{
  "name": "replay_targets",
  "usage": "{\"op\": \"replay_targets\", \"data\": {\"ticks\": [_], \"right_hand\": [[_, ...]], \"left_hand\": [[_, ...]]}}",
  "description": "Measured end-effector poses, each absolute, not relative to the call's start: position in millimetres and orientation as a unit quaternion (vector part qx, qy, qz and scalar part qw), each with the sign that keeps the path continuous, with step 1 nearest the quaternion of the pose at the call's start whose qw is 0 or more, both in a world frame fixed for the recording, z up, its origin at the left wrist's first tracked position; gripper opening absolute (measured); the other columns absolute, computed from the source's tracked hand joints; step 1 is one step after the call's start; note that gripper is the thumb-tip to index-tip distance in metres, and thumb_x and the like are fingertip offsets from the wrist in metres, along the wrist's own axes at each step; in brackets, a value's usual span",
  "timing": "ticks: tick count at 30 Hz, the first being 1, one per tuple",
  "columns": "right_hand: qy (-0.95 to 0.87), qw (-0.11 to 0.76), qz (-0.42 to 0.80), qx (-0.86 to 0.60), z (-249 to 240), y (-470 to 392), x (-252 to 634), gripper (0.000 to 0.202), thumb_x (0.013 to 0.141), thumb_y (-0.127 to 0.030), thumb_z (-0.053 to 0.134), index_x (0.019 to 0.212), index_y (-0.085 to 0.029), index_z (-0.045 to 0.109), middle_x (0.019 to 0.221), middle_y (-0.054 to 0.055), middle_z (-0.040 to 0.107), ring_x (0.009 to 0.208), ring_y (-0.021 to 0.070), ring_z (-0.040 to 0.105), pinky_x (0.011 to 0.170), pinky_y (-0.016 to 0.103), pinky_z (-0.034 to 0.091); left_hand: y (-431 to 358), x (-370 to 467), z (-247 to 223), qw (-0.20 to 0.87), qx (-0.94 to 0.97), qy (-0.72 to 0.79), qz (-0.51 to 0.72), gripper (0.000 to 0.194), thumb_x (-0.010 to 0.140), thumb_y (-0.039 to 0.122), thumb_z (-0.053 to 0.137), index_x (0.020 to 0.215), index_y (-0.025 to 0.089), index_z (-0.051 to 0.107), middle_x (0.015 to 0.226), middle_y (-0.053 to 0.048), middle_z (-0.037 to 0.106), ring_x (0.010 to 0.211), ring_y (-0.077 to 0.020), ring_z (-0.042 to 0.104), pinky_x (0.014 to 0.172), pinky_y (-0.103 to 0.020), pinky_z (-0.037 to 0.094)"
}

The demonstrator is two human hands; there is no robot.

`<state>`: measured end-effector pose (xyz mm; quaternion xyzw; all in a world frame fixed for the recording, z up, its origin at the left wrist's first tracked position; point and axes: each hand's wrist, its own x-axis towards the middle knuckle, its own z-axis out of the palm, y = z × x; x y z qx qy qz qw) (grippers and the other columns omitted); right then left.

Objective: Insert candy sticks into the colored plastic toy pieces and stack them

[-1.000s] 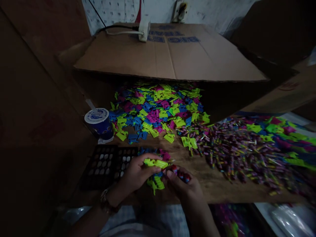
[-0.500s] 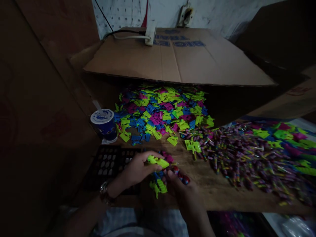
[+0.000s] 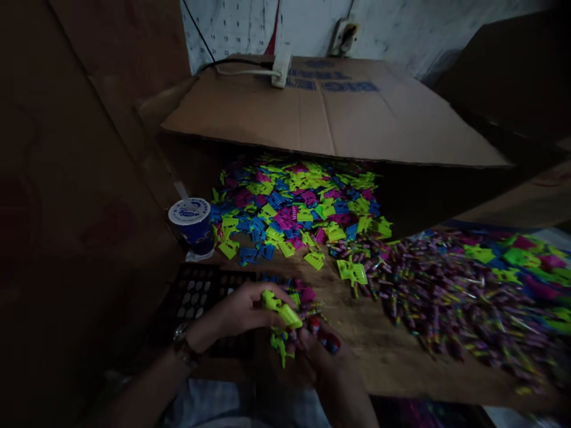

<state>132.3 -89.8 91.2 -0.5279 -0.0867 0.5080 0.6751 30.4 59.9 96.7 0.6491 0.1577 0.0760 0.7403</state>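
Observation:
My left hand (image 3: 243, 309), a watch at its wrist, pinches a yellow-green plastic piece (image 3: 285, 314) with a figure-like end and a flat end. My right hand (image 3: 328, 356) is closed just to the right, around small shiny red pieces (image 3: 329, 342) whose kind I cannot make out. Another yellow-green piece (image 3: 280, 348) hangs below, between the hands; which hand bears it is unclear. Beyond the fingers lie pink pieces (image 3: 306, 291) and a few thin wrapped sticks, partly hidden by the hands.
A heap of comb-like plastic pieces (image 3: 285, 217) spills from under a cardboard flap (image 3: 357, 119). To the right spreads a pile of thin wrapped sticks (image 3: 441, 291). A blue lidded cup (image 3: 194, 229) stands at the left, behind black trays (image 3: 191, 294) on the wooden table (image 3: 370, 356).
The view has shifted slightly, so the surroundings sit lower and to the right. My left hand has tilted its yellow-green piece downward, closer to my right hand.

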Motion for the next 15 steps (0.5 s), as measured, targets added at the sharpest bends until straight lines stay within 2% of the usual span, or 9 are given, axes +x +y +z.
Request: {"op": "replay_targets", "data": {"ticks": [2, 4, 5, 7, 9, 12, 15], "right_hand": [[-0.082, 0.671, 0.501, -0.541, 82.3, -86.1, 138.1, 0.035, 0.063, -0.044, 0.077, 0.071, -0.015, 0.061, 0.057, -0.001, 0.058, 0.041, 0.003, 0.033, 0.039, 0.015, 0.024], [-0.096, 0.654, 0.496, -0.564, 68.3, -82.2, 148.1, 0.036, 0.065, -0.047, 0.076, 0.076, -0.015, 0.063, 0.06, 0.0, 0.06, 0.044, 0.0055, 0.04, 0.04, 0.016, 0.028], [-0.109, 0.64, 0.488, -0.583, 59.9, -80.7, 154.0, 0.038, 0.065, -0.049, 0.075, 0.079, -0.016, 0.064, 0.063, 0.001, 0.061, 0.047, 0.0075, 0.045, 0.042, 0.017, 0.032], [-0.157, 0.606, 0.444, -0.641, 42.1, -78.9, 166.4, 0.044, 0.061, -0.054, 0.074, 0.08, -0.015, 0.065, 0.064, 0.003, 0.063, 0.052, 0.0128, 0.053, 0.045, 0.02, 0.038], [-0.225, 0.567, 0.344, -0.714, 25.6, -79.7, 178.2, 0.046, 0.062, -0.059, 0.07, 0.077, -0.017, 0.065, 0.063, 0.004, 0.064, 0.055, 0.0176, 0.058, 0.047, 0.024, 0.042], [-0.333, 0.493, 0.144, -0.79, 8.1, -86.3, 195.3, 0.042, 0.076, -0.061, 0.053, 0.078, -0.022, 0.068, 0.078, 0.008, 0.068, 0.066, 0.0221, 0.063, 0.053, 0.027, 0.046], [-0.416, 0.428, 0.001, -0.803, 0.0, -97.1, 213.1, 0.044, 0.085, -0.058, 0.04, 0.084, -0.026, 0.07, 0.095, 0.011, 0.067, 0.091, 0.0266, 0.063, 0.067, 0.031, 0.051]], "left_hand": [[67.9, 34.4, 87.9, 0.723, 0.667, 0.157, 0.087, 0.043, 0.072, 0.032, 0.07, 0.111, 0.019, 0.06, 0.099, -0.005, 0.069, 0.086, -0.0182, 0.064, 0.073, -0.025, 0.05], [80.0, 41.3, 73.2, 0.658, 0.723, 0.179, 0.113, 0.048, 0.077, 0.032, 0.065, 0.123, 0.021, 0.052, 0.108, -0.006, 0.067, 0.094, -0.0194, 0.063, 0.077, -0.027, 0.05], [87.4, 45.5, 64.4, 0.591, 0.766, 0.217, 0.132, 0.046, 0.082, 0.032, 0.059, 0.125, 0.022, 0.049, 0.113, -0.007, 0.066, 0.099, -0.0199, 0.062, 0.081, -0.028, 0.05], [102.3, 54.0, 46.6, 0.39, 0.838, 0.346, 0.163, 0.037, 0.089, 0.032, 0.045, 0.124, 0.02, 0.05, 0.117, -0.011, 0.063, 0.107, -0.0227, 0.059, 0.089, -0.035, 0.047], [114.0, 61.6, 30.9, 0.272, 0.853, 0.414, 0.167, 0.036, 0.089, 0.027, 0.044, 0.122, 0.013, 0.052, 0.122, -0.017, 0.059, 0.121, -0.0308, 0.048, 0.099, -0.047, 0.037], [122.0, 68.8, 14.8, 0.233, 0.866, 0.415, 0.154, 0.04, 0.078, 0.018, 0.061, 0.116, 0.009, 0.057, 0.13, -0.022, 0.051, 0.13, -0.0384, 0.033, 0.105, -0.054, 0.026], [125.2, 70.0, 7.6, 0.222, 0.873, 0.411, 0.145, 0.04, 0.074, 0.014, 0.063, 0.114, 0.013, 0.06, 0.132, -0.018, 0.051, 0.126, -0.0357, 0.04, 0.105, -0.05, 0.028]]}}
